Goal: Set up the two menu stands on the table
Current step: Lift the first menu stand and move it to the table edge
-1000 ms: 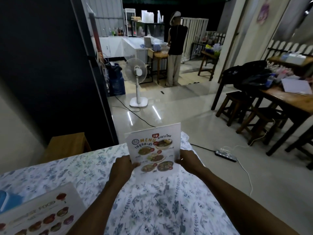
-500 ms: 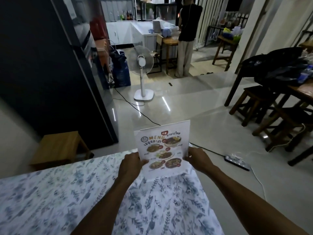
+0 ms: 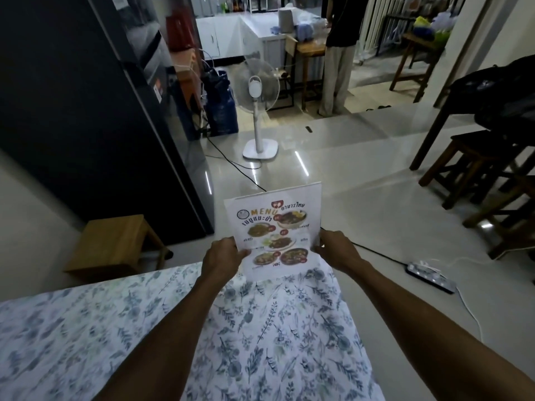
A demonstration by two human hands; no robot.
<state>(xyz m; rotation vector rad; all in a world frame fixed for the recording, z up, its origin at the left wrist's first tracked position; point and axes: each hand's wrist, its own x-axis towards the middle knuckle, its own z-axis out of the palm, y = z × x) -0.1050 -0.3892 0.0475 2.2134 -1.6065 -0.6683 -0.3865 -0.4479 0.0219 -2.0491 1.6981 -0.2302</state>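
Observation:
A white menu stand (image 3: 275, 227) printed with food photos and the word MENU stands upright at the far edge of the table (image 3: 144, 328), which wears a blue floral cloth. My left hand (image 3: 221, 257) grips the stand's lower left edge. My right hand (image 3: 337, 250) grips its lower right edge. The stand's base touches the cloth near the far right corner. The second menu stand is out of view.
Beyond the table edge lie a wooden stool (image 3: 115, 244), a white standing fan (image 3: 256, 105) with its cable, and a power strip (image 3: 431, 277) on the floor. A dark fridge (image 3: 86, 96) rises at left. Wooden stools and a table (image 3: 477, 157) sit at right; a person (image 3: 338, 53) stands far back.
The camera has tilted and shifted forward, so the second menu at lower left has left the view. Both hands keep hold of the stand, which sits further out at the table's far edge.

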